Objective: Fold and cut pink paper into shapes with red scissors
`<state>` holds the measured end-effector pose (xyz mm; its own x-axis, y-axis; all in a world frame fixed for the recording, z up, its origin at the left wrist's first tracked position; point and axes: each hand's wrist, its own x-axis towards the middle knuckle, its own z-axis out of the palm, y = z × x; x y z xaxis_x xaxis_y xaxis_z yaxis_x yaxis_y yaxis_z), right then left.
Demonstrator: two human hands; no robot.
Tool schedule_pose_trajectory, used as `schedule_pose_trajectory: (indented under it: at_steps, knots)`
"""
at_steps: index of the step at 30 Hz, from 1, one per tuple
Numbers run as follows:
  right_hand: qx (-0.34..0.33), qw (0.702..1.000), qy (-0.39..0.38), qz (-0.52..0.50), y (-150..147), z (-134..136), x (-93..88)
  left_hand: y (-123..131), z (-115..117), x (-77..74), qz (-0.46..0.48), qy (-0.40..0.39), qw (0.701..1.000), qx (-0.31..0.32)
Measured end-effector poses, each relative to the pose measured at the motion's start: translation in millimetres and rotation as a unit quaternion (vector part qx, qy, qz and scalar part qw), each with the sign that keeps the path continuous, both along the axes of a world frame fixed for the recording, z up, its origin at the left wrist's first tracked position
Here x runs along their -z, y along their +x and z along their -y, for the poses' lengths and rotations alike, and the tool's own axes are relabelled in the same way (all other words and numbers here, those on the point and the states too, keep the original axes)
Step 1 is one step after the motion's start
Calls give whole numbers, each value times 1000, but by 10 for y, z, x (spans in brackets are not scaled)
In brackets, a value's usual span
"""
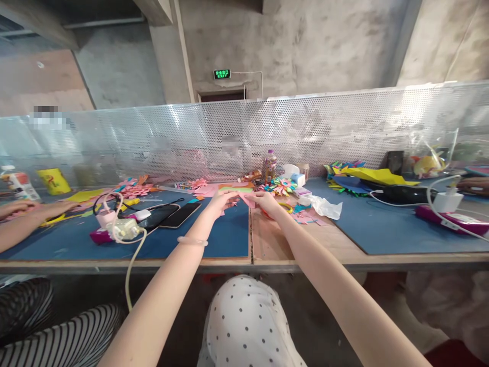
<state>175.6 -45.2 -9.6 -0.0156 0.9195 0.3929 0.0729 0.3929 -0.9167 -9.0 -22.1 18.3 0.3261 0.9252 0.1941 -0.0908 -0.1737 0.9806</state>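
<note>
Both my arms reach out over the table to a small piece of pink paper (pixel 248 201). My left hand (pixel 222 200), with a pale bangle at its wrist, has its fingers bent at the paper's left side. From the right, my right hand (pixel 266 200) pinches the same paper between thumb and fingers. Behind the hands lie sheets of pink and green paper (pixel 229 188). A roll of yellow tape (pixel 286 207) lies beside my right wrist. A many-coloured paper flower (pixel 281 186) is just beyond it.
A purple-capped bottle (pixel 270 167) stands against the perforated metal screen (pixel 153 137). To the left are a phone (pixel 180 214) and a power strip with plugs and cables (pixel 101 236). A co-worker's arms (pixel 28 221) rest further left. Crumpled white plastic (pixel 327 208) lies at right.
</note>
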Motion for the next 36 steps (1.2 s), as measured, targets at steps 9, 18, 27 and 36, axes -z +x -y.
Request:
schedule_pose_trajectory:
  at_steps: [9,18,27,36]
  knots:
    - [-35,999,-9,-27,-9,7,-12,39,180,-96,-45,2,999,5]
    - [5,1000,8,-12,-37,19,-22,51,213,-95,-72,15,997,12]
    - [8,1000,24,-3,-38,23,-30,68,210,-95,-64,14,998,0]
    - [-35,998,38,-21,-43,33,-43,79,179,-92,-59,41,997,-14]
